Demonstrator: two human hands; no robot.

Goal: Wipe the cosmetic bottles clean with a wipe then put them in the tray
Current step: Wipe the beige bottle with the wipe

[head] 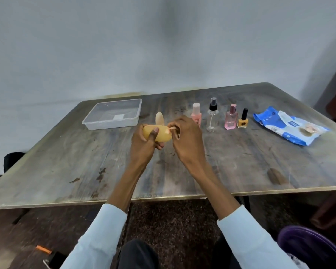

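Tray (113, 121) sits clear and holds no bottle; left hand (145, 140) grips a yellow bottle (159, 133), right hand (184, 136) pinches a wipe (171, 129) against it.

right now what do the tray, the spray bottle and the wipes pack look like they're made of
Tray: clear, slightly frosted plastic, likely; the table shows through its walls.
Spray bottle: clear glossy plastic or glass, hard to tell which; see-through body, black pump top.
Wipes pack: soft printed plastic film, blue and white, crinkled and shiny.
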